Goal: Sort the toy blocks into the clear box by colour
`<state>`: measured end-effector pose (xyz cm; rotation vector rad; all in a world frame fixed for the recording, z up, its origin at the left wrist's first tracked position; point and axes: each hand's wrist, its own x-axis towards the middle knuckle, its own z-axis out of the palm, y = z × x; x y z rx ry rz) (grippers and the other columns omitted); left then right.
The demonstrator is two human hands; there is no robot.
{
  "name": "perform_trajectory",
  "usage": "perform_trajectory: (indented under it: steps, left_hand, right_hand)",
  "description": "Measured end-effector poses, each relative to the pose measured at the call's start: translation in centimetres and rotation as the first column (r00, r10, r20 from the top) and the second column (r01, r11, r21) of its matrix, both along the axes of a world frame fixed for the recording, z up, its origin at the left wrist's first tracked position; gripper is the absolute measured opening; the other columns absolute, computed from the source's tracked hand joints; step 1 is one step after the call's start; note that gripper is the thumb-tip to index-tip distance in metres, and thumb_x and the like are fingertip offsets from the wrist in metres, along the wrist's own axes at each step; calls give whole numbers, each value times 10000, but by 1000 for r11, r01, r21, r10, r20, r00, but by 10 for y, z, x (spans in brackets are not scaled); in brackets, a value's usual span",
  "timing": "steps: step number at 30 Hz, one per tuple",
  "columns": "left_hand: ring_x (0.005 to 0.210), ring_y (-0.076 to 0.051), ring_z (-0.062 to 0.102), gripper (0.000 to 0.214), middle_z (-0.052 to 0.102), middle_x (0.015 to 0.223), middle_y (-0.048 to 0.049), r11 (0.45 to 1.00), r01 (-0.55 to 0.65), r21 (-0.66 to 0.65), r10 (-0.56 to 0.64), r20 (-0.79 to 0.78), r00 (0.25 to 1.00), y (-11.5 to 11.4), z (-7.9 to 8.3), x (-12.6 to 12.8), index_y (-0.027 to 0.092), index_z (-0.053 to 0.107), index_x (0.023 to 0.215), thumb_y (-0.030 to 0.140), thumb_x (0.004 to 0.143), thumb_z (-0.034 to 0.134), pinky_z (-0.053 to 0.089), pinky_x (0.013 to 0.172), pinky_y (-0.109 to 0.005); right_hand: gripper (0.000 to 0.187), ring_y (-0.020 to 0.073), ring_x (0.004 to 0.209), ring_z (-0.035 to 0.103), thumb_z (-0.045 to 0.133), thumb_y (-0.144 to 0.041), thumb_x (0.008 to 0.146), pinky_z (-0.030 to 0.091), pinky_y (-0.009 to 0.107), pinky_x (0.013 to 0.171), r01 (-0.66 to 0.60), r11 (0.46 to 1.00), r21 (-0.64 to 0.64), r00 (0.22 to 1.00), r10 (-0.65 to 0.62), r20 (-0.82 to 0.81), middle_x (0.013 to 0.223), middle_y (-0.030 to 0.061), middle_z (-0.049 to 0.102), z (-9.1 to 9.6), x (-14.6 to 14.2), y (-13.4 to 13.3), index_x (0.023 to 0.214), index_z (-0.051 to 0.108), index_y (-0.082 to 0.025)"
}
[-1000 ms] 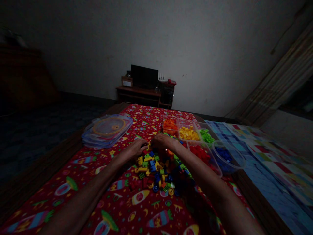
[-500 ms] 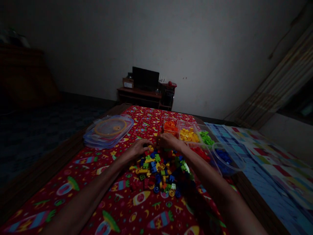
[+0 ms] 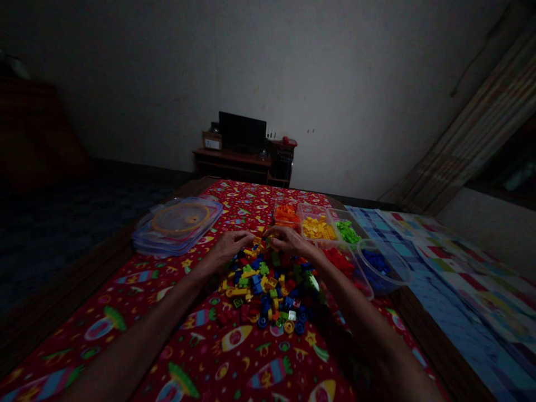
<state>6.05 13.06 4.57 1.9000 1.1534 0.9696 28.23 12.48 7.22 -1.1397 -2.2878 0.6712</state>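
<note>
A heap of mixed-colour toy building bricks (image 3: 268,285) lies on the red patterned cloth (image 3: 234,368). At its far edge, my left hand (image 3: 230,247) has its fingers pinched together by a small orange-yellow toy brick (image 3: 258,240). Facing it, my right hand (image 3: 288,241) curls thumb and forefinger around a small toy brick, mostly hidden by the fingers. The two sets of fingertips are close together, just above the heap. Whether the two pieces are joined I cannot tell.
Right of the heap stand clear tubs of sorted bricks: orange (image 3: 287,214), yellow (image 3: 318,228), green (image 3: 347,231), red (image 3: 338,261) and blue (image 3: 377,263). Stacked clear lids (image 3: 178,223) lie on the left. A monitor (image 3: 242,132) stands on a far desk.
My right hand has turned and opened slightly, showing its thumb and forefinger. Both hands stay close together over the far edge of the heap. The view has shifted a little to the right.
</note>
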Motion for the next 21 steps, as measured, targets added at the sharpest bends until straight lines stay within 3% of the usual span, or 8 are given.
perform_trajectory:
  steps: [5, 10, 16, 21]
  left_hand:
    - [700, -187, 629, 383, 702, 726, -13, 999, 16, 51, -16, 3, 1000, -4, 1, 2, 168, 707, 771, 516, 766, 545, 474, 624, -248]
    - [670, -192, 651, 285, 717, 718, -14, 995, 78, -67, -72, 90, 993, -19, 15, 17, 181, 714, 766, 442, 671, 649, 499, 594, -256]
    - [508, -161, 596, 269, 634, 553, 28, 989, -11, -147, 40, 195, 980, -28, 13, 33, 191, 603, 727, 422, 604, 665, 443, 461, -241]
    - [516, -167, 613, 314, 625, 554, 27, 993, -52, -105, 75, 230, 970, -26, 9, 32, 190, 562, 701, 464, 605, 681, 463, 489, -255]
  right_hand:
    - [330, 116, 690, 517, 440, -231, 868, 400, 219, 639, -10, 998, -57, 993, 3, -119, 792, 11, 606, -7, -1, 0, 1118, 636, -142]
    - [295, 134, 749, 552, 457, -280, 879, 433, 232, 661, -15, 992, -126, 961, -21, -277, 860, 29, 621, -4, -5, -6, 1087, 622, -154]
    - [306, 161, 900, 572, 407, -371, 927, 459, 277, 780, -30, 994, -103, 944, -6, -331, 1005, 56, 609, 1, -20, -25, 1053, 591, -162]
    - [413, 134, 702, 595, 593, -416, 822, 477, 248, 626, -120, 945, -305, 898, -27, -439, 930, 43, 638, -9, -24, -27, 1156, 549, -179]
